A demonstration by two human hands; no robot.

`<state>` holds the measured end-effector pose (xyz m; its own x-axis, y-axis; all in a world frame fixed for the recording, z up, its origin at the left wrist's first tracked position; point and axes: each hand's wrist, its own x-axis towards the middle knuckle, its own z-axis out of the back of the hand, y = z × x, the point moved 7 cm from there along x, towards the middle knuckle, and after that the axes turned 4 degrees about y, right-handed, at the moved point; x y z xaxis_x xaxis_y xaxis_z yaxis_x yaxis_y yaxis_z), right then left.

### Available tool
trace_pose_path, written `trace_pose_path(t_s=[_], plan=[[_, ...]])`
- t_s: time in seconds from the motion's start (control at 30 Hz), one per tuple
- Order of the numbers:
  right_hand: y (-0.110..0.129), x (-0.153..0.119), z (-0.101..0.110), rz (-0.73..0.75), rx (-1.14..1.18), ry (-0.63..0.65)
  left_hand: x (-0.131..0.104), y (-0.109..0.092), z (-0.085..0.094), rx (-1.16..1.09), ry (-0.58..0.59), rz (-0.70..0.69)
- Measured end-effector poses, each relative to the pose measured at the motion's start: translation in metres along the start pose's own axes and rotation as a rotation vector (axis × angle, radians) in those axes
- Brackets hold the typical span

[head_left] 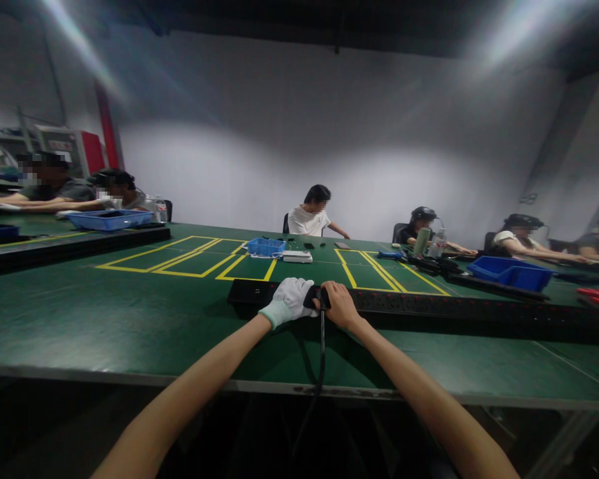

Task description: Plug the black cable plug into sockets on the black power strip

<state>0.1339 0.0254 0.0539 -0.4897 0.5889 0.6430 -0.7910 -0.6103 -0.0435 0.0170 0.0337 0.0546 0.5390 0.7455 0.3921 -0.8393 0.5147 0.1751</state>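
A long black bar with a row of sockets [429,309] lies across the green table. My left hand [292,299], in a white glove with a mint cuff, rests on the bar near its left end, fingers bent against a small black part. Beside it my bare right hand [338,304] is closed around the black plug end of a cable, over the bar. The black cable [322,352] hangs down from between my hands and over the table's front edge. What lies under my left fingers is mostly hidden.
Beyond the bar, yellow tape outlines mark the green table [130,319]. A blue basket [266,247] and a white power strip [297,257] stand behind. Blue trays are at left [108,219] and right [509,273]. Several people sit around the far side.
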Motion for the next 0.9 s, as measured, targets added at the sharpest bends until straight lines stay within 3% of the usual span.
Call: trace_pose_path(t_s=[0.9], plan=[[0.0000, 0.0003, -0.0008, 0.001, 0.010, 0.011, 0.0015, 0.0019, -0.0042, 0.009, -0.016, 0.000]])
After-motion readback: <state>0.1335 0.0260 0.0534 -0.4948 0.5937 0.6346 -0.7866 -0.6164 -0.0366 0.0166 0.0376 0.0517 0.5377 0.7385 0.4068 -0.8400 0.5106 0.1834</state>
